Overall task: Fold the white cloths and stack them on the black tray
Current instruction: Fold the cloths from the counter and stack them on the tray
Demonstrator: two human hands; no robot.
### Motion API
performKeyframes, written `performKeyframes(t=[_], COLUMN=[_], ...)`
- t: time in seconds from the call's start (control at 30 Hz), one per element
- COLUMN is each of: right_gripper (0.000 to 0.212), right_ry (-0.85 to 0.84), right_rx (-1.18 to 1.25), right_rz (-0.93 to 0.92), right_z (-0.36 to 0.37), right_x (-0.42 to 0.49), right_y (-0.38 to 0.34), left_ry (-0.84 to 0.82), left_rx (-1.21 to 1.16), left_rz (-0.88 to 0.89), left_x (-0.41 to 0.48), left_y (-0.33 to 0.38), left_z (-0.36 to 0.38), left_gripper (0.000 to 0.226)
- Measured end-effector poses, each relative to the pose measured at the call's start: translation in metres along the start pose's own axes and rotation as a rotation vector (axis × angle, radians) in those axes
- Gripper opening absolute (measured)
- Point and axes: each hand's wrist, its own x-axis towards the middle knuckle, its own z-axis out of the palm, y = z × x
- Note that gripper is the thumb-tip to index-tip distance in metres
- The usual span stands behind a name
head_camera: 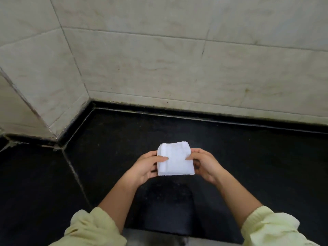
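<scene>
Your left hand (146, 168) and right hand (206, 166) fingers pinch the folded white cloth (174, 162) between them over the black counter (248, 157), so folding looks done, tray stacking remains, tray not clearly visible.

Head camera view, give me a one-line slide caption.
A folded white cloth held by the left hand and right hand at a black surface beside a tiled wall.

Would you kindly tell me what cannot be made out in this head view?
Head view:
Fingers of the left hand and right hand under the white cloth: hidden by it.
Cloth's layer count: edges too blurred.
Black tray: indistinguishable from the dark counter.
Sleeves: cut off by the bottom edge.
</scene>
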Motion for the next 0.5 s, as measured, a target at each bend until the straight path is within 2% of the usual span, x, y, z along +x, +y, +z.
performKeyframes(t=[0.27,0.5], right_gripper=[0.035,0.035], right_ry=[0.176,0.323], right_rx=[0.031,0.001], right_rz=[-0.105,-0.14], right_z=[-0.139,-0.297], right_x=[-0.049,-0.104], right_y=[-0.019,-0.026], left_ry=[-0.151,-0.254], left_rx=[0.139,0.202], left_rz=[0.016,0.014], left_x=[0.018,0.024], left_y=[-0.004,-0.038], left_z=[0.143,0.306], left_gripper=[0.047,0.041])
